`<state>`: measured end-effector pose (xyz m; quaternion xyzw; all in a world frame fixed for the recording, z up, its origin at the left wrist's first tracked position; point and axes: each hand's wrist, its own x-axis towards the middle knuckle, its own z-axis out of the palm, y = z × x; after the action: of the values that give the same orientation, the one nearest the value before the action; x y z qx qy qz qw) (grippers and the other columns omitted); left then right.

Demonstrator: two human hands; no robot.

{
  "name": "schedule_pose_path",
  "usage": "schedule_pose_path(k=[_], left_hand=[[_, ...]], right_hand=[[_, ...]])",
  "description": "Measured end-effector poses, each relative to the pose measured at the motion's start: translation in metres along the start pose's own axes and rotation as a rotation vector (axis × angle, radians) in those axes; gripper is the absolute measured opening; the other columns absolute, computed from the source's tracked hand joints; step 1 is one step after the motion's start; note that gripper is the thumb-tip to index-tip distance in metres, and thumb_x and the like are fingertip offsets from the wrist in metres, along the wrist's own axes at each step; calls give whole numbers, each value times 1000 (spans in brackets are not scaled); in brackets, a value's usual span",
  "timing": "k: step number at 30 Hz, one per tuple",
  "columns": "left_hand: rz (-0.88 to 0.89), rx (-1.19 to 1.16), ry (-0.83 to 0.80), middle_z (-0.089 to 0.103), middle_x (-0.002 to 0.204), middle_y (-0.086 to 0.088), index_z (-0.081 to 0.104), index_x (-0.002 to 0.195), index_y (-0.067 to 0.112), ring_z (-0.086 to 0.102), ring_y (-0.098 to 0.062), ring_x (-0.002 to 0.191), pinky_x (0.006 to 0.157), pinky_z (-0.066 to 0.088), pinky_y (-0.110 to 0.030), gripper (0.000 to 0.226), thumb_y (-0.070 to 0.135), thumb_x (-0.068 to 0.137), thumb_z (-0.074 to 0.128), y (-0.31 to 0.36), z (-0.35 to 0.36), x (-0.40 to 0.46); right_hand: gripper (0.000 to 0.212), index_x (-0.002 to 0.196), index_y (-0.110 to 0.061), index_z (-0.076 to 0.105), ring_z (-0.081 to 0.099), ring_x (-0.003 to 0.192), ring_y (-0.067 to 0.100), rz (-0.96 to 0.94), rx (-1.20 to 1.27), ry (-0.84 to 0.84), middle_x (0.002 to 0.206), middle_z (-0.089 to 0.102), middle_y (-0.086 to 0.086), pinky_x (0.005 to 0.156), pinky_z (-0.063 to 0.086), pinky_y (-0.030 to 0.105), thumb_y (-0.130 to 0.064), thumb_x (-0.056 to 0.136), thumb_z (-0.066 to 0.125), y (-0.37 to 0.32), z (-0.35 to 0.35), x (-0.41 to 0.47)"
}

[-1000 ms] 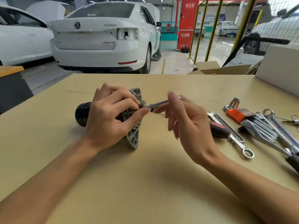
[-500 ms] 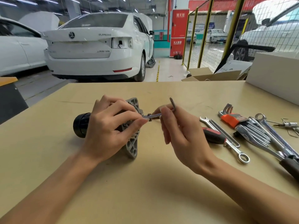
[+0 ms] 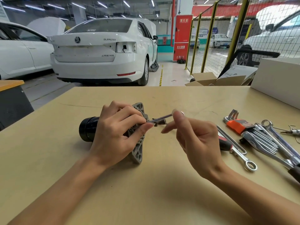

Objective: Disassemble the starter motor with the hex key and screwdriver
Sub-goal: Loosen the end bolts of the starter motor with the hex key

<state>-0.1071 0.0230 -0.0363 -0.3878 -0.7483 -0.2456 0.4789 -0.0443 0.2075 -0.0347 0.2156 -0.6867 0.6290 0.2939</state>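
Starter motor [image 3: 90, 130] lies on its side on the tan bench [image 3: 146, 192], black cylindrical end pointing left, grey cast mounting flange [image 3: 138, 151] on the right end, lower tip of the flange touching the bench

Left hand [image 3: 116, 137] wraps over the motor body from above, fingers [image 3: 129, 114] curled round the housing just left of the flange, thumb stretched right along the flange face, thumb tip beside the spot where the tool enters

Hex key [image 3: 160, 118] runs from the flange face up and to the right, near-horizontal, slightly tilted, tip end at the motor, other end hidden in the right fingertips

Right hand [image 3: 199, 143] holds the far end of the hex key pinched between thumb and forefinger [image 3: 178, 116], that fingertip blurred; remaining fingers loosely spread, one stretched left toward the motor, not touching it; palm faces left, wrist off the bench

Right of the right hand, on the bench: red-and-black screwdriver handle [image 3: 224, 144] partly behind the hand, combination wrench [image 3: 241, 157] with ring end nearest the camera, hex key set [image 3: 238, 125] in an orange holder, more chrome wrenches [image 3: 276, 138] fanned out toward the right edge, all apart from the motor

Behind the bench: white sedan [image 3: 100, 52] rear-on, open cardboard box [image 3: 209, 79], white box [image 3: 279, 78] at the right bench edge, yellow-framed mesh fence [image 3: 219, 46]
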Motion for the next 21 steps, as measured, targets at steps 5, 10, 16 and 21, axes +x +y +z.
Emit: schedule_pose_path(k=[5,10,16,21], left_hand=[[-19,-22,-3,71,82,1,75,76,8,57,-22,90,79,39,-39,33,36,92,64,0,-2,1],[-12,-19,-8,72,82,2,75,76,9,58,-23,88,77,39,-39,31,35,90,67,1,-3,2],[12,-14,-17,71,82,2,76,75,9,58,-23,87,74,42,-43,31,37,87,70,0,-3,2],[11,5,-14,71,82,2,75,74,9,57,-20,90,74,43,-45,34,40,85,70,-2,-3,2]], right_hand=[[52,64,-15,74,31,44,35,124,1,15,47,30,21,55,38,13,-53,91,50,1,-3,3],[49,58,-28,72,30,45,39,173,42,-53,53,39,33,46,30,41,-53,93,49,-3,-2,5],[42,76,-10,73,26,45,33,198,33,-25,49,31,18,44,24,35,-37,96,48,4,-4,4],[37,88,-5,65,35,44,13,95,-91,-42,49,39,4,43,28,30,-34,100,45,5,-3,2]])
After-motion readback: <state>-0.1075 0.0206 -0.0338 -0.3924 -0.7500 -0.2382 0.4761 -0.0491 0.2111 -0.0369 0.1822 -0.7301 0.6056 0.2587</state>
